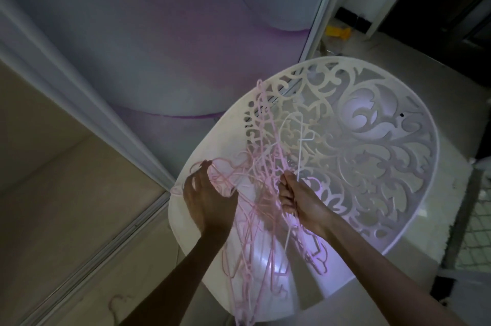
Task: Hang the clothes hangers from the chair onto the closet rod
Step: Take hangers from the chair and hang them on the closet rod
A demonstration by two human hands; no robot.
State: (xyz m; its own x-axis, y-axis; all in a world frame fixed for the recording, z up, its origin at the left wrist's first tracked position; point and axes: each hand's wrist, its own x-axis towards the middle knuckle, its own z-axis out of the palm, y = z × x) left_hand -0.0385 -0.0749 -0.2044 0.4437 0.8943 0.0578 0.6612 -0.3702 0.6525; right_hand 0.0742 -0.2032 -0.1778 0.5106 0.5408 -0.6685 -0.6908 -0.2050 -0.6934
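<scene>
The chair (372,139) looks like moulded white plastic, its back cut through with a scrolling leaf pattern and its seat smooth and glossy, throwing back a bright patch of light. The hangers (255,192) tangled above that seat are thin pink rods with a smooth, slightly shiny look, plastic or coated wire, which cannot be told; 1 white hanger (299,155) among them is equally thin and smooth. Left of the chair, the sliding door (159,33) has a smooth, softly sheened panel with purple curves, framed in pale metal-like strips. The floor (398,259) right of the chair is polished and reflective, like tile.
</scene>
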